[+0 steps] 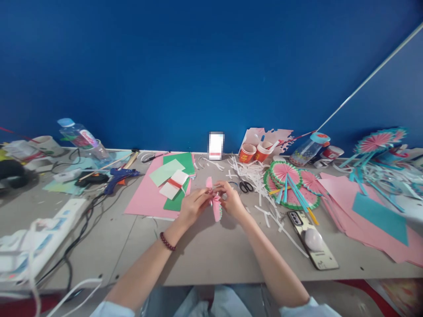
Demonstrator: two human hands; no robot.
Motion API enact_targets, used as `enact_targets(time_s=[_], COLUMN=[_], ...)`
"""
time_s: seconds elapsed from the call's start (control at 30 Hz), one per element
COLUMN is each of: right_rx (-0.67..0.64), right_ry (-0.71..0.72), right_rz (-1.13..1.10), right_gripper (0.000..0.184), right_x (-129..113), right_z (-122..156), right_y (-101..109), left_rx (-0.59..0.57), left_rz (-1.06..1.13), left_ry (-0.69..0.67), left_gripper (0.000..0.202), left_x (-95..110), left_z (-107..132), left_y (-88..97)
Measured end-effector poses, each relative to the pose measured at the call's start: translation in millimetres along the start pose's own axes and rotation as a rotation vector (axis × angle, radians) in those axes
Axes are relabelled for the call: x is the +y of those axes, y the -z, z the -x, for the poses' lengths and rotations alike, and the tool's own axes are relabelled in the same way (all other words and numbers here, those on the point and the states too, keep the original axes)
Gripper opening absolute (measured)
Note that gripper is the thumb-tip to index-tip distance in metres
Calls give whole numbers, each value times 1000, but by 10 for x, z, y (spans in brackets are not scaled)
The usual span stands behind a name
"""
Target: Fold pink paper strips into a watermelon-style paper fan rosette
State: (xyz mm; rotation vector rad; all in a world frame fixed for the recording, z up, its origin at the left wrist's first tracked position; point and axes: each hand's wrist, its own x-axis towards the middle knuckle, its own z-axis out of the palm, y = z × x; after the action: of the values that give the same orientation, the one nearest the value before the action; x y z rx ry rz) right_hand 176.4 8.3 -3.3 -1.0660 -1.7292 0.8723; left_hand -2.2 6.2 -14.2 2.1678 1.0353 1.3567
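Both hands meet over the middle of the table around a pleated pink paper strip (217, 210) with a green and white edge. My left hand (195, 203) pinches its middle from the left, fingers closed. From the right, my right hand (231, 200) grips the same folded paper at its centre. One pleated end points toward me, and the other sticks up beyond the fingers. The fingertips hide the middle of the strip. Black-handled scissors (246, 187) lie just beyond my right hand. Left of my hands, a white card wound with red string (174, 183) rests on green paper (178, 200).
Finished watermelon-coloured paper fans (286, 176), a phone (319, 246) and pink sheets (357, 220) lie on the right. White paper scraps (261, 193) are strewn near red cups (247, 152). On the left are a blue glue gun (119, 177), a power strip (49, 237), cables and a bottle (77, 134).
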Motion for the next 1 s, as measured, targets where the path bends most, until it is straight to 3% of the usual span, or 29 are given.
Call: enact_targets(time_s=[0.23,0.5,0.7,1.0], right_rx=[-106,-120,-150,-123], right_ry=[69,84,86,90], right_rz=[155,171,153,172], right_gripper=[48,44,47,45], right_x=[-68,-138,-164,-135], right_z=[25,13,13,25], right_y=[91,93,98,82], left_rx=[-70,-81,-89,-70], left_rz=[-68,-32,91,319], left_ry=[-141,-128,-8,312], left_gripper=[16,20,18,10], left_x=[-70,34,27,189], left_z=[9,-53,-60,-139], left_y=[9,44,27,64])
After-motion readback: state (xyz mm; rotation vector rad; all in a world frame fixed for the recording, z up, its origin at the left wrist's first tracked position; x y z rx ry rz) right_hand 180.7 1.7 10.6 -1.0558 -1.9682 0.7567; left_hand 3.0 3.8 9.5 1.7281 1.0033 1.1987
